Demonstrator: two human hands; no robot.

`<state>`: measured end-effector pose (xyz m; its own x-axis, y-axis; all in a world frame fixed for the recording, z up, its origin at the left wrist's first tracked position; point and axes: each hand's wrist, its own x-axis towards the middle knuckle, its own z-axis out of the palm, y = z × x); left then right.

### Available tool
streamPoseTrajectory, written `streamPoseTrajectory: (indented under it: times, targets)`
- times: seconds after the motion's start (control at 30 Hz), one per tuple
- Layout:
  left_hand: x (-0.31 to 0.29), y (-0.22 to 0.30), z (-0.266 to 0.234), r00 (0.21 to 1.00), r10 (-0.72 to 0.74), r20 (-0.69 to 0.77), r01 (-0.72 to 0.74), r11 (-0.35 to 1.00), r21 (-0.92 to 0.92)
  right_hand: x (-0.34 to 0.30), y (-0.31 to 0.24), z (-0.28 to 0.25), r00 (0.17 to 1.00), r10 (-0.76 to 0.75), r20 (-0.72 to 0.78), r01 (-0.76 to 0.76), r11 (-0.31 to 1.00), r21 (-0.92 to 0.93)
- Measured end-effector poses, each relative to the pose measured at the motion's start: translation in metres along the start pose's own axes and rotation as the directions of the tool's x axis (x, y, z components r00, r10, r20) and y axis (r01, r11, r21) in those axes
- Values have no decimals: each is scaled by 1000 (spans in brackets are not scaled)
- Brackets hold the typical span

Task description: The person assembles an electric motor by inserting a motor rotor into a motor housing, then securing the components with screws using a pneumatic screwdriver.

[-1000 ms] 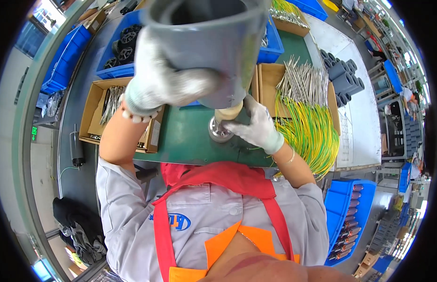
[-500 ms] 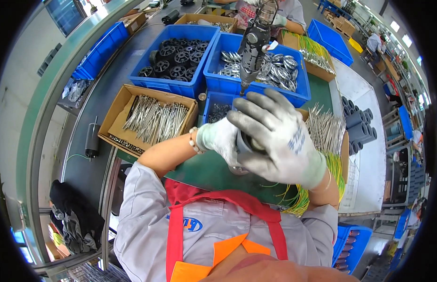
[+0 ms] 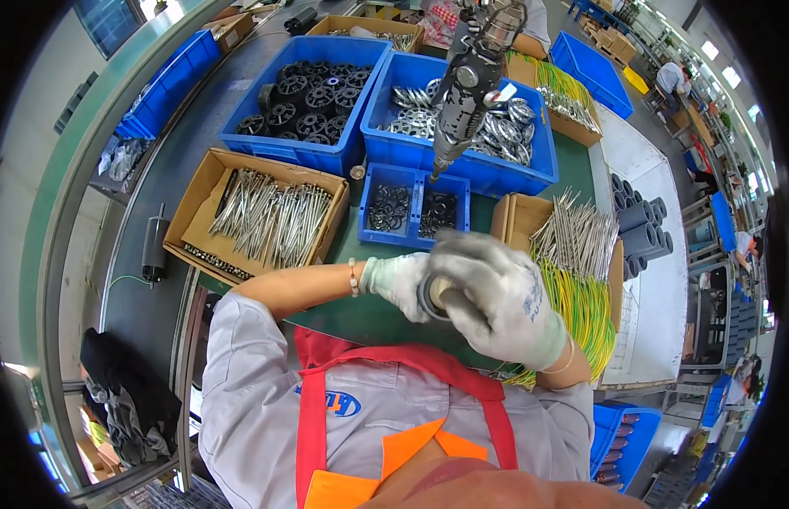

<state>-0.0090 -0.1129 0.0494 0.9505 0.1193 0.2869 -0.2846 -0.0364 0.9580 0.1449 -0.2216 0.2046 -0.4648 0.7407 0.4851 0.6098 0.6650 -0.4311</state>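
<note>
My gloved left hand [image 3: 399, 284] is closed around a short grey tube [image 3: 427, 301], just above the green mat in front of my chest. A pale round part [image 3: 442, 293] shows in the tube's mouth. Over that same end, my gloved right hand [image 3: 505, 301] curls its fingers, with the thumb bent by the pale part. Motion smears its upper fingers, and whatever lies under them is hidden. A worn power screwdriver [image 3: 465, 102] hangs beyond both hands, its tip over a small blue divided bin [image 3: 403, 238] of small dark parts.
Behind stand a blue crate [image 3: 284, 151] of black wheel-like parts and another blue crate [image 3: 505, 168] of shiny metal discs. Cardboard boxes hold long metal rods [image 3: 271, 216] at left and rods with yellow-green wires [image 3: 573, 310] at right. Grey tubes [image 3: 639, 225] lie farther right.
Both hands have come down and nearer with the tube, uncovering the small blue bin. My right hand has gone from stretched over the tube's end to curled fingers.
</note>
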Motion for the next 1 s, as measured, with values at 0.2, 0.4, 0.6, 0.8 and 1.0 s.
streamPoseTrajectory:
  times: [0.2, 0.4, 0.6, 0.8, 1.0]
  targets:
    - [-10, -48, 2, 990, -127, -60, 125, 991, -35, -3, 32, -12, 969, 208, -132, -149, 922, 358]
    - [-47, -89, 43, 831, -103, -547, 371, 835, 407, -22, 90, -46, 706, 362, -609, -388, 917, 94]
    - [-46, -101, 51, 766, -104, -635, 387, 862, 326, -27, 199, 60, 813, 301, -498, -444, 875, -195]
    - [-45, -104, 56, 785, 37, -618, 241, 901, 360, -53, 240, 97, 848, 328, -417, -427, 888, -169]
    - [-40, -98, 50, 763, 176, -622, 160, 881, 446, -83, 158, 33, 855, 495, -152, -479, 868, 132]
